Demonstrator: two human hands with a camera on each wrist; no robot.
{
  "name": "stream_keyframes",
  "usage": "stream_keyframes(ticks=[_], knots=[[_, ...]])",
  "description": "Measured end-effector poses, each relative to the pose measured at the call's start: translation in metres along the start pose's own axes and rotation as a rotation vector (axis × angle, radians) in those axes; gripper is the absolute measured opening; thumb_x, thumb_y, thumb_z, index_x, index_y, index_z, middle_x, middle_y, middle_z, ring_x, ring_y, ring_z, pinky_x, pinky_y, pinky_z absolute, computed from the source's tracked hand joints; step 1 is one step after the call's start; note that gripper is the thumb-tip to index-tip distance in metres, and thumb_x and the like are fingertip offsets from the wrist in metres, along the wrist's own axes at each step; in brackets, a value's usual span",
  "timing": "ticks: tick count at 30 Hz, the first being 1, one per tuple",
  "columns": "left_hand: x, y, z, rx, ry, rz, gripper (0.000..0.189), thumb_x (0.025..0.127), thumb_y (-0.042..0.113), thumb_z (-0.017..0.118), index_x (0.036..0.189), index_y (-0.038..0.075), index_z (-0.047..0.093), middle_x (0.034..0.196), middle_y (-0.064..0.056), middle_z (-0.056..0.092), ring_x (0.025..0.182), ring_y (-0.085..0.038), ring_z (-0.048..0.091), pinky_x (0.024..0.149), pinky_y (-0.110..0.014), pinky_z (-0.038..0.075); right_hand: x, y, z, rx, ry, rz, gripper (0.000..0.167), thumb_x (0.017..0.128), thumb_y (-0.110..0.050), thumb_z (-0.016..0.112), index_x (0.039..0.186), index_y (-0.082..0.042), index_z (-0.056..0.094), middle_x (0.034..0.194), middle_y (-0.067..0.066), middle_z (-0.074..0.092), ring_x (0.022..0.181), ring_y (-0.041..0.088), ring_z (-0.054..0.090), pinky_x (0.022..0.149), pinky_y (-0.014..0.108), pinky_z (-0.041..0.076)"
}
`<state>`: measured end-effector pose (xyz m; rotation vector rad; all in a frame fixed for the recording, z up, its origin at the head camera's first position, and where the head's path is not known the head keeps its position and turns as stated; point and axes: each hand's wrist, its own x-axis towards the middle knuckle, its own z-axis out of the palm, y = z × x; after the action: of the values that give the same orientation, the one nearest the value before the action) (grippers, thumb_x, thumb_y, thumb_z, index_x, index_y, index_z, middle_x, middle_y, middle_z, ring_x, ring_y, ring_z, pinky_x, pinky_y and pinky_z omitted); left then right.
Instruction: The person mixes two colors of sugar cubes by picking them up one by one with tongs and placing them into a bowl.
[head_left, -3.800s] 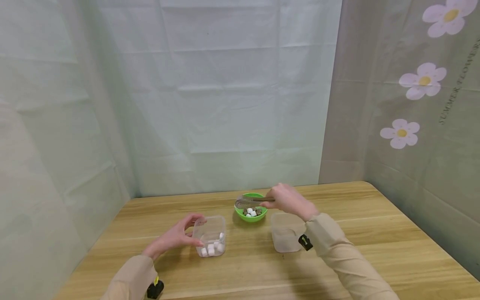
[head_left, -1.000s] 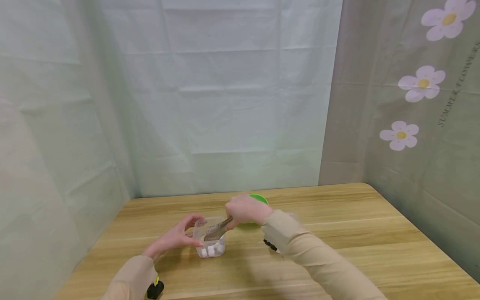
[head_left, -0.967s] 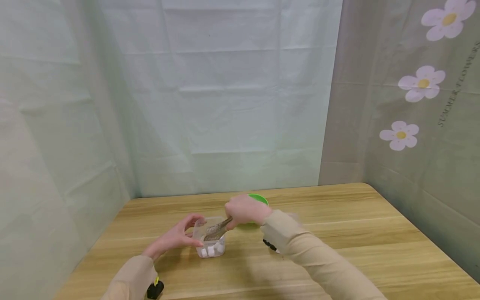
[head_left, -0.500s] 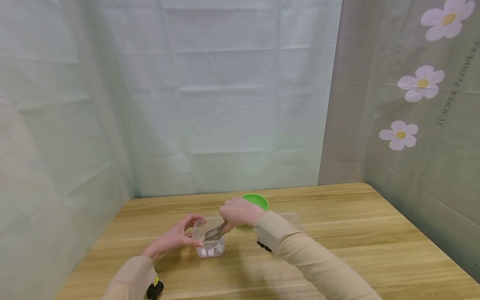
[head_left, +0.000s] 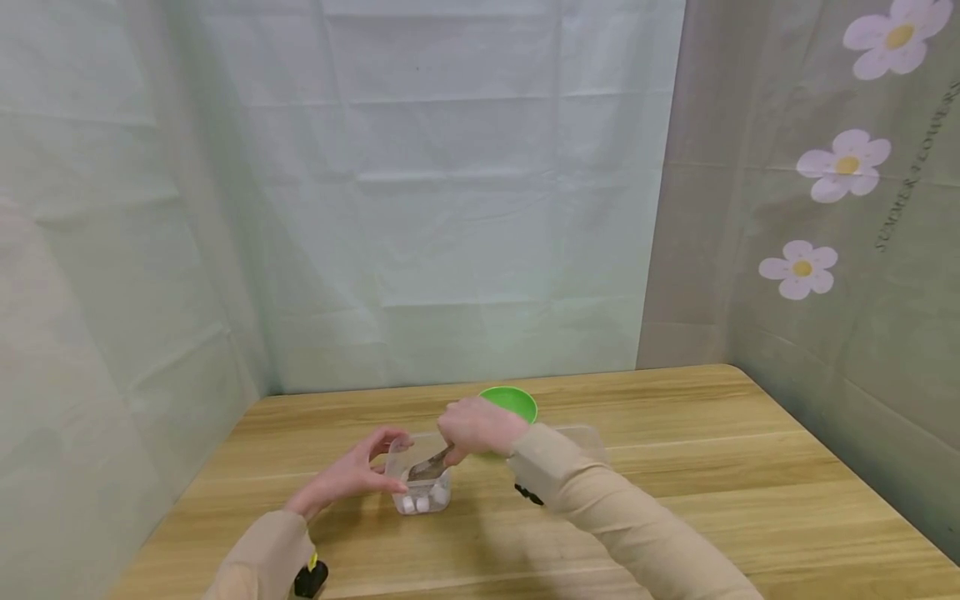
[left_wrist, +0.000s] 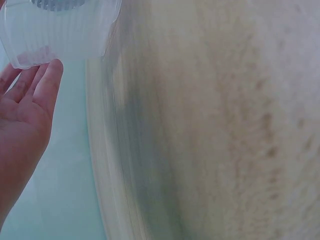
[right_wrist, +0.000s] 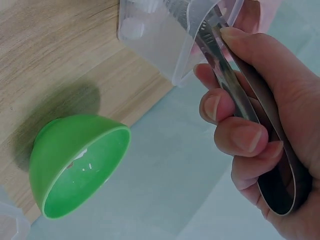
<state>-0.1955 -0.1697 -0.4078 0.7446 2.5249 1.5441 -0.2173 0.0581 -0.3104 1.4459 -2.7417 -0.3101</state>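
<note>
My left hand (head_left: pixel 348 475) holds a clear plastic container (head_left: pixel 397 457) at its left side, thumb near and fingers behind. In the left wrist view, fingertips (left_wrist: pixel 49 82) touch the container's wall. Several white marshmallow-like pieces (head_left: pixel 422 504) lie on its bottom. My right hand (head_left: pixel 480 427) grips metal tongs (right_wrist: pixel 232 82), fingers wrapped round the two arms. The tongs' perforated ends reach down inside the container, among the white pieces; what lies between them is hidden. Behind the right hand stands a green bowl (head_left: pixel 510 400), partly covered by it in the head view.
A second clear container (head_left: pixel 588 436) stands to the right, mostly hidden behind my right forearm. Everything stands on a wooden table (head_left: pixel 712 467) with pale curtains (head_left: pixel 465 208) behind. A black wrist device (head_left: pixel 310 577) is strapped at my left sleeve.
The right hand has brought the tongs from over the green bowl leftward into the left container, then slightly lower. The left hand and container have stayed in place.
</note>
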Motion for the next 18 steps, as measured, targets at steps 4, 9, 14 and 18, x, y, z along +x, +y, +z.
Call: stream_keyframes(ticks=[4, 9, 14, 18], knots=[[0.0, 0.0, 0.001, 0.0, 0.001, -0.007, 0.072, 0.074, 0.013, 0.076, 0.13, -0.001, 0.033, 0.129, -0.018, 0.039, 0.12, -0.037, 0.03, 0.094, -0.049, 0.034, -0.004, 0.005, -0.002, 0.034, 0.022, -0.011, 0.03, 0.078, -0.035, 0.07, 0.059, -0.017, 0.057, 0.056, -0.011, 0.047, 0.051, 0.005, 0.035, 0.045, 0.017, 0.034], [-0.001, -0.001, 0.002, -0.011, 0.004, -0.01, 0.074, 0.073, 0.012, 0.076, 0.131, -0.001, 0.033, 0.13, -0.018, 0.038, 0.12, -0.037, 0.031, 0.094, -0.048, 0.034, -0.012, 0.014, -0.004, 0.069, 0.076, -0.033, 0.034, 0.079, -0.035, 0.069, 0.053, -0.017, 0.057, 0.051, -0.011, 0.043, 0.047, 0.004, 0.03, 0.042, 0.016, 0.029], [-0.002, 0.0, 0.003, -0.011, 0.011, -0.004, 0.074, 0.073, 0.01, 0.076, 0.131, -0.002, 0.032, 0.13, -0.018, 0.038, 0.12, -0.037, 0.03, 0.094, -0.049, 0.034, -0.02, 0.024, -0.003, 0.142, 0.122, -0.05, 0.035, 0.08, -0.033, 0.068, 0.051, -0.019, 0.056, 0.05, -0.012, 0.041, 0.045, 0.003, 0.028, 0.04, 0.016, 0.026], [-0.003, 0.0, 0.003, 0.006, 0.017, -0.008, 0.074, 0.073, 0.01, 0.076, 0.132, -0.003, 0.032, 0.13, -0.018, 0.036, 0.121, -0.038, 0.03, 0.095, -0.048, 0.034, -0.026, 0.031, 0.0, 0.198, 0.177, -0.078, 0.033, 0.081, -0.031, 0.067, 0.052, -0.019, 0.058, 0.048, -0.013, 0.041, 0.042, 0.002, 0.028, 0.038, 0.016, 0.025]])
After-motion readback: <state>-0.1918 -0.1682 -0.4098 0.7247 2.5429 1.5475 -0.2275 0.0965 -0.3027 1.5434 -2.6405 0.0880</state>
